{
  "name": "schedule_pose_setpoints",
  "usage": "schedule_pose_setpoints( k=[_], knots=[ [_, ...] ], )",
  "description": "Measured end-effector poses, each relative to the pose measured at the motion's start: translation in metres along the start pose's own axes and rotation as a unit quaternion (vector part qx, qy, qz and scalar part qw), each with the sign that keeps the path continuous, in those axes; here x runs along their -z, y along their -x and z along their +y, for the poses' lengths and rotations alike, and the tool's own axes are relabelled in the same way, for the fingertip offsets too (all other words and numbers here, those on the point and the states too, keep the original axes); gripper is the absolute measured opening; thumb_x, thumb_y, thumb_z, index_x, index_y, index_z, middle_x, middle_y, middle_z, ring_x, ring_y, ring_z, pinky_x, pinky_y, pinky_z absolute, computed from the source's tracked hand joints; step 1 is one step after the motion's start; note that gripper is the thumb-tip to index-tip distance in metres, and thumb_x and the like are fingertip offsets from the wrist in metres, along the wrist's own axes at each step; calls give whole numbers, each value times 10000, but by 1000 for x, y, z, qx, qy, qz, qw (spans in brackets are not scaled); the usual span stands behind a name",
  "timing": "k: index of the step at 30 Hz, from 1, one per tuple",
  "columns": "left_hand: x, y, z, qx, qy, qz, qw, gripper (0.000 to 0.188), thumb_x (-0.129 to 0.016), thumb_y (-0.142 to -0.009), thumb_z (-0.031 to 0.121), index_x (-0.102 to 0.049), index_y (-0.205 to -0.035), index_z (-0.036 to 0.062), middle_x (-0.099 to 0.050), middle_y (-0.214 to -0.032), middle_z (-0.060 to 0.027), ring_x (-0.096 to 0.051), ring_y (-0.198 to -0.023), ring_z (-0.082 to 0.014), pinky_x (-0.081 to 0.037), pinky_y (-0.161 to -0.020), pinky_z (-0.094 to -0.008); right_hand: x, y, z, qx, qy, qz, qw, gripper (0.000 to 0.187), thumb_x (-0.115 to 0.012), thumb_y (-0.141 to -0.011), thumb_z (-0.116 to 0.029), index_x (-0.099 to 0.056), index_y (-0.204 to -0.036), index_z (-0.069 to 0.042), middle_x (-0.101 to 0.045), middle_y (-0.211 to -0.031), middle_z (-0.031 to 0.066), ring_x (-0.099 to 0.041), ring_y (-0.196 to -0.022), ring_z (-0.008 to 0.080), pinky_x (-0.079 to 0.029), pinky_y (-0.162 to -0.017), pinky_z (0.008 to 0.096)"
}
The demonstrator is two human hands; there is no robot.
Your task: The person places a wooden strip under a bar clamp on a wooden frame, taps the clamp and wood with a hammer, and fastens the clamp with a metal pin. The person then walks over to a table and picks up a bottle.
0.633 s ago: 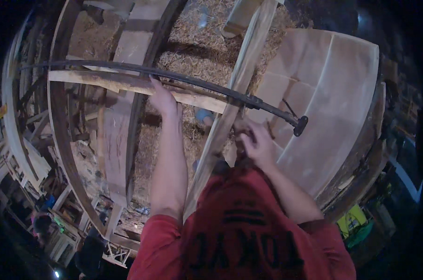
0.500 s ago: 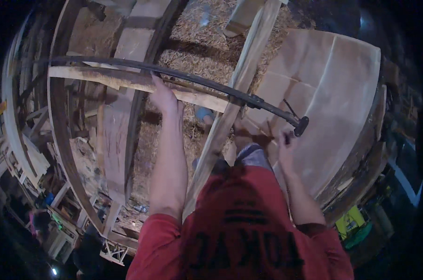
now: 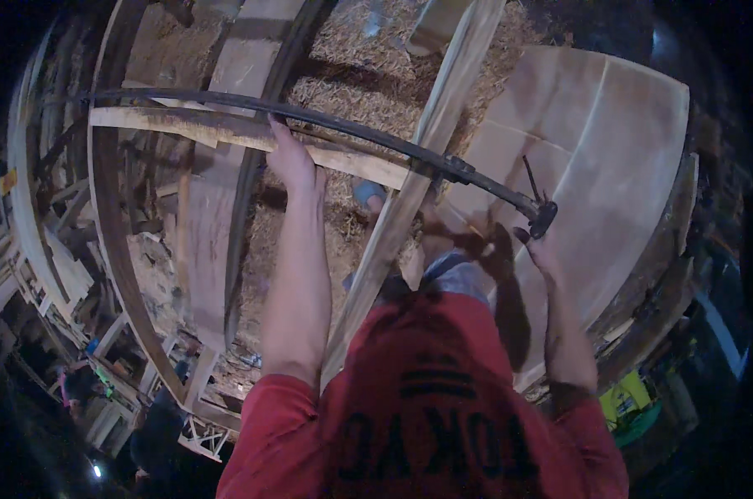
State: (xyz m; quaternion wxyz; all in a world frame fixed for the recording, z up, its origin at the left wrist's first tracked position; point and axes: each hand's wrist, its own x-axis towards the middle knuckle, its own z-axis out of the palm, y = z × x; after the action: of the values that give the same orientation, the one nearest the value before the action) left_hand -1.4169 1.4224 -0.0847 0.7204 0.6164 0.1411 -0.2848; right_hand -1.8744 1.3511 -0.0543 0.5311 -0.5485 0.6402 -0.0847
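A long dark bar clamp (image 3: 351, 129) stretches across the frame, from the curved timber at left to past the slanted beam. Just below it lies a rough-edged wooden board (image 3: 185, 125). My left hand (image 3: 293, 162) is closed around this board near its middle, one digit reaching up to the bar. At the clamp's right end, by its head and thin handle rod, is my right hand (image 3: 544, 254). Its fingers meet the underside of the head and look closed on it; the head partly hides them.
A slanted wooden beam (image 3: 393, 220) runs close to my body, under the clamp. Wide pale panels (image 3: 617, 166) lie at right. Wood shavings (image 3: 360, 91) cover the ground. Upright planks (image 3: 210, 241) and a curved timber (image 3: 114, 241) stand at left. A yellow-green item (image 3: 626, 399) sits lower right.
My right hand has moved right and come up against the clamp's end. The clamp's right end has shifted slightly right, and its handle rod has swung. My left hand keeps its hold.
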Motion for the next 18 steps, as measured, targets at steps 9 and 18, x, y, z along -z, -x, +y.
schedule_pose_setpoints(
  k=[9, 18],
  knots=[
    [0, -2, 0, 12, -67, -5, 998, 506, -472, -1000, 465, -548, -1183, -1, -620, -1054, -84, -640, -886, -222, -543, -768, -379, -9, -63, 93, 78, 102, 23, 992, 513, -668, -897, -172, -459, -1350, -52, -587, -1177, 60, -543, -1074, 190, -451, -903, 331],
    [-18, 10, 5, -4, -38, 19, 999, 533, -524, -986, 439, -608, -1103, -74, -645, -989, -104, -647, -851, -205, -554, -742, -379, -27, -5, 147, -121, 78, -34, 989, 388, -605, -944, -195, -506, -1286, -42, -593, -1138, 69, -574, -1018, 182, -469, -856, 315]
  ],
)
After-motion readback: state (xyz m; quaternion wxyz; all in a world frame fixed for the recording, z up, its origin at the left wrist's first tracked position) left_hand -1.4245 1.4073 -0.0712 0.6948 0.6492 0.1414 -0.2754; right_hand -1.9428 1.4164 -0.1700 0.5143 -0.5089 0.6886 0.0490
